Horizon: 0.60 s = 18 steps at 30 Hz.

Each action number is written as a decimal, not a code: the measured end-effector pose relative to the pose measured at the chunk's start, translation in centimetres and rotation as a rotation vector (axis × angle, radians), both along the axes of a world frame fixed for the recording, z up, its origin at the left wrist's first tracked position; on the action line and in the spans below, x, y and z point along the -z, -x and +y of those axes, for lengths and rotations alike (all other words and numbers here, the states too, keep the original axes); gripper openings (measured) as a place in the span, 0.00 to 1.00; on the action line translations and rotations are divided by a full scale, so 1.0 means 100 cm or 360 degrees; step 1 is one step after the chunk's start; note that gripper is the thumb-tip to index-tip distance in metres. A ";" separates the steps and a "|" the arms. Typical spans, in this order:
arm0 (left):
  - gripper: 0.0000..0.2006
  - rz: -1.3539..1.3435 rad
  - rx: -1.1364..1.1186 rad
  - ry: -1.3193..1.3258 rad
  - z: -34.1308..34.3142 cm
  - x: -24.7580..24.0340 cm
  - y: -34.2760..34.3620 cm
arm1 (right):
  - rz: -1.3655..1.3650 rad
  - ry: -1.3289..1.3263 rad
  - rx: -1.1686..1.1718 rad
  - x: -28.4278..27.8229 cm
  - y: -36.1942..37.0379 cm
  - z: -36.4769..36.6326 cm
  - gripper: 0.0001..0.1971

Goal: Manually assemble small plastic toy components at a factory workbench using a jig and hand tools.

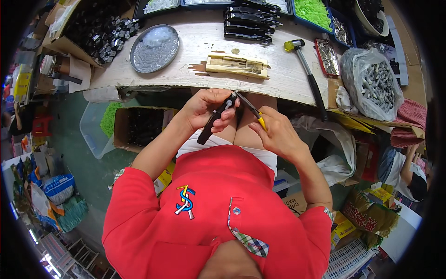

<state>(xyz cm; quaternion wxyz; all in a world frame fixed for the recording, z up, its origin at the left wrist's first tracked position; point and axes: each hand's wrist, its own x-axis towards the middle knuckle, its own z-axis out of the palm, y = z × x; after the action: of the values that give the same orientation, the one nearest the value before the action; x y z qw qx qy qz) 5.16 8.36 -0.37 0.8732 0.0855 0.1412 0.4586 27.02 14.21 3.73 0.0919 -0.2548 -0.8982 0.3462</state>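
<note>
Over my lap, just off the table's near edge, my left hand (206, 110) is closed around a black elongated handle-like part (210, 128) that slants down to the left. A small pale piece shows along its side near my fingers. My right hand (279, 134) grips a yellow-handled tool (261, 122) with a slim metal end. That metal end reaches the upper end of the black part, by my left fingertips. Whether the tool is pliers or tweezers is unclear, and its handle is partly hidden by my fingers. Beyond both hands, a worn cream-coloured block fixture (238, 65) lies on the table.
On the white table (195, 42) are a round metal dish (154, 53), a hammer (306, 69), stacked black parts (248, 23) and a bag of grey metal pieces (377, 83). A box of black parts (100, 35) stands left. Below it is another carton (139, 128).
</note>
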 end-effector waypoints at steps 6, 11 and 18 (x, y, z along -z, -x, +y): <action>0.14 -0.0163 -0.0013 0.0026 0.001 0.000 0.002 | 0.0126 -0.0058 0.0097 0.003 0.000 0.005 0.13; 0.14 0.1510 -0.0126 0.0204 -0.049 0.006 0.041 | 0.0148 -0.0056 0.0177 0.002 -0.010 0.008 0.13; 0.17 0.2900 -0.0113 -0.0396 -0.079 0.007 0.099 | 0.0094 -0.0013 0.0167 0.014 -0.016 0.010 0.12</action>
<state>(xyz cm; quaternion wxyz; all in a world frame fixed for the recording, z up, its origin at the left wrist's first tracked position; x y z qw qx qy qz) -4.73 0.44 -1.06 0.3942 0.5027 0.7268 0.2524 28.59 15.22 2.34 0.1375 -0.2909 -0.8819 0.3445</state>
